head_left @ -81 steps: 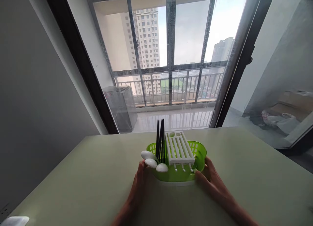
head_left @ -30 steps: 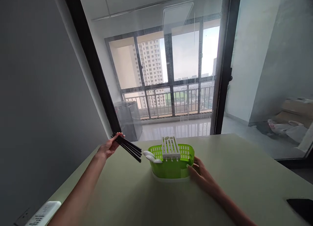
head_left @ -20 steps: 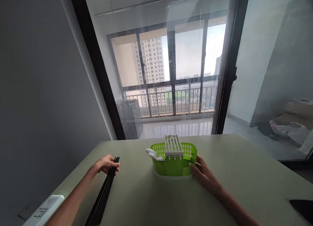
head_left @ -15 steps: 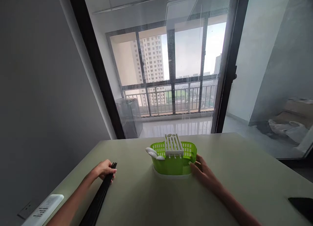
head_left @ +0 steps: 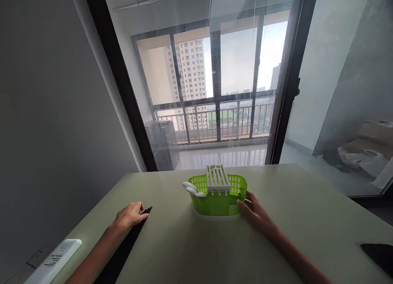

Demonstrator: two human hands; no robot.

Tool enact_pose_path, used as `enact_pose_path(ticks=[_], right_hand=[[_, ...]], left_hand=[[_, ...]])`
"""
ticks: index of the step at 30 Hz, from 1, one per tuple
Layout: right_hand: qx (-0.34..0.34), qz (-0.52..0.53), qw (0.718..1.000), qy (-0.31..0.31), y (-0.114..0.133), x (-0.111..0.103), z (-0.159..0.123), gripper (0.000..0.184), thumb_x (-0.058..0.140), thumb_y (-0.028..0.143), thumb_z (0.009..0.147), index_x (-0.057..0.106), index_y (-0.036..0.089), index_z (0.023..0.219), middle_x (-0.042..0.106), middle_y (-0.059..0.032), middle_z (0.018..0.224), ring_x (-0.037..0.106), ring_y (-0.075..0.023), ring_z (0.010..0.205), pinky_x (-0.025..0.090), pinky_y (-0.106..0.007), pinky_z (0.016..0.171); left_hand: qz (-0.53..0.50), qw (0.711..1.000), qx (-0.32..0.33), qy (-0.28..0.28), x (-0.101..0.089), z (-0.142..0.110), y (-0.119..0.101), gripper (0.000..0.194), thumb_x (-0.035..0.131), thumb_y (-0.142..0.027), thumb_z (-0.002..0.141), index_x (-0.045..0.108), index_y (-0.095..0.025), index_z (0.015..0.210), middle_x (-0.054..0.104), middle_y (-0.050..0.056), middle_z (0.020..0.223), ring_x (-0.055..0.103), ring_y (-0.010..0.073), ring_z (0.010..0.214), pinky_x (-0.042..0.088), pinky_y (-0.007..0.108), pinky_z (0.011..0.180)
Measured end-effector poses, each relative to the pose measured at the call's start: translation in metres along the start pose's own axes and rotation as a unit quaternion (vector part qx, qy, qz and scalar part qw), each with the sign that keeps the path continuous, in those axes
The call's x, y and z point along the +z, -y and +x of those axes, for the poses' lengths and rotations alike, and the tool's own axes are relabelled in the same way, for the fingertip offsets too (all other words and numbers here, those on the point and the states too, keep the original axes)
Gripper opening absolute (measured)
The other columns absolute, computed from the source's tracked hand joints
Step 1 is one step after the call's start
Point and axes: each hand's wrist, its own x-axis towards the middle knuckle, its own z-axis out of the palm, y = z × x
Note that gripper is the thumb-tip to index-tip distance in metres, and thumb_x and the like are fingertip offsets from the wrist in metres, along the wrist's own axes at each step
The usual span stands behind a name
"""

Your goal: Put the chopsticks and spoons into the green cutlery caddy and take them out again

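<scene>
A bright green cutlery basket [head_left: 211, 206] with a white base stands upright on the table. A white slotted rack [head_left: 217, 179] sits across its top, and white spoons [head_left: 193, 189] lean out over its left side. My right hand [head_left: 256, 212] grips the basket's right end, thumb at the front and fingers behind. To the left, my left hand [head_left: 132, 214] has its fingers closed on a bundle of black chopsticks [head_left: 125, 247], near their far ends. The chopsticks lie along the table, and their near ends run out of view at the bottom.
A white power strip [head_left: 58, 257] lies at the table's left edge. At the right edge there is a dark pointed object [head_left: 379, 253], partly cut off. Beyond the table's far edge stands a glass door with a dark frame [head_left: 285, 91].
My left hand has turned palm-down over the chopsticks, and their ends now lie lower and spread flatter on the table. The right hand keeps its place on the basket. The view has tilted slightly.
</scene>
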Motion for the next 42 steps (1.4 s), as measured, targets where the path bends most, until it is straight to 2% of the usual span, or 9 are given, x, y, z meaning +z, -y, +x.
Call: enact_pose_path(ticks=[4,7,11,14,17,21,28,38,42], right_hand=[[-0.001,-0.006,1.000,0.003,0.001,0.000,0.000,0.074,0.066,0.066,0.086,0.047,0.028,0.146,0.060,-0.0132,0.143,0.058,-0.0330,0.129,0.054,-0.049,0.101],[0.006,-0.009,1.000,0.000,0.002,0.000,-0.001,0.075,0.066,0.067,0.085,0.048,0.027,0.146,0.060,-0.0134,0.142,0.058,-0.0338,0.129,0.055,-0.049,0.100],[0.011,-0.007,1.000,0.009,0.003,0.000,0.000,0.072,0.064,0.065,0.088,0.046,0.027,0.147,0.058,-0.0129,0.145,0.057,-0.0319,0.130,0.054,-0.048,0.101],[0.009,-0.003,1.000,0.019,0.003,-0.001,0.001,0.067,0.063,0.061,0.091,0.044,0.028,0.146,0.057,-0.0117,0.146,0.058,-0.0294,0.130,0.052,-0.048,0.103],[0.003,-0.007,1.000,0.010,0.004,-0.001,0.002,0.067,0.065,0.061,0.090,0.046,0.027,0.145,0.058,-0.0115,0.145,0.059,-0.0296,0.128,0.052,-0.048,0.104],[-0.006,-0.003,1.000,0.003,0.009,0.000,0.001,0.068,0.067,0.061,0.087,0.049,0.027,0.144,0.059,-0.0114,0.144,0.057,-0.0316,0.130,0.052,-0.049,0.104],[-0.009,-0.006,1.000,-0.008,0.016,0.001,0.001,0.069,0.070,0.063,0.084,0.054,0.027,0.141,0.063,-0.0120,0.138,0.057,-0.0338,0.130,0.051,-0.052,0.104],[-0.002,-0.003,1.000,0.003,0.018,0.001,0.001,0.069,0.069,0.064,0.084,0.054,0.027,0.141,0.063,-0.0115,0.139,0.058,-0.0335,0.128,0.053,-0.051,0.103],[0.000,-0.001,1.000,0.029,0.018,0.000,0.001,0.065,0.062,0.061,0.091,0.048,0.027,0.145,0.058,-0.0106,0.145,0.058,-0.0304,0.129,0.054,-0.048,0.101]], left_hand=[[0.008,0.997,0.048,-0.055,-0.004,-0.005,-0.031,0.041,0.061,-0.039,0.084,0.063,-0.019,0.119,0.065,0.015,0.127,0.062,0.0341,0.118,0.050,0.046,0.096],[-0.119,0.960,0.203,-0.148,-0.012,-0.011,-0.075,0.040,0.046,-0.043,0.099,0.055,-0.023,0.133,0.060,0.011,0.137,0.056,0.0270,0.128,0.046,0.041,0.106],[-0.232,0.885,0.342,-0.213,-0.029,-0.023,-0.142,0.039,0.046,-0.048,0.102,0.055,-0.025,0.132,0.064,0.008,0.132,0.061,0.0239,0.122,0.050,0.041,0.104],[-0.193,0.862,0.417,-0.214,-0.041,-0.027,-0.180,0.043,0.058,-0.052,0.095,0.060,-0.025,0.127,0.070,0.008,0.124,0.063,0.0253,0.115,0.049,0.043,0.102],[-0.126,0.857,0.462,-0.189,-0.049,-0.023,-0.200,0.042,0.072,-0.055,0.083,0.070,-0.024,0.110,0.076,0.007,0.112,0.069,0.0250,0.099,0.053,0.038,0.088],[-0.085,0.862,0.472,-0.165,-0.052,-0.012,-0.208,0.025,0.067,-0.047,0.089,0.075,-0.023,0.090,0.078,0.003,0.094,0.071,0.0182,0.077,0.049,0.028,0.065],[-0.096,0.848,0.511,-0.104,-0.054,-0.001,-0.208,0.023,0.061,-0.042,0.095,0.076,-0.025,0.102,0.078,0.004,0.106,0.074,0.0154,0.082,0.055,0.025,0.072],[-0.070,0.821,0.534,-0.190,-0.037,0.004,-0.199,0.041,0.048,-0.054,0.101,0.073,-0.023,0.090,0.073,0.005,0.081,0.069,0.0160,0.072,0.054,0.027,0.068],[-0.081,0.823,0.518,-0.218,-0.042,0.001,-0.193,0.039,0.052,-0.054,0.099,0.074,-0.024,0.088,0.075,0.003,0.078,0.069,0.0155,0.070,0.052,0.027,0.067]])
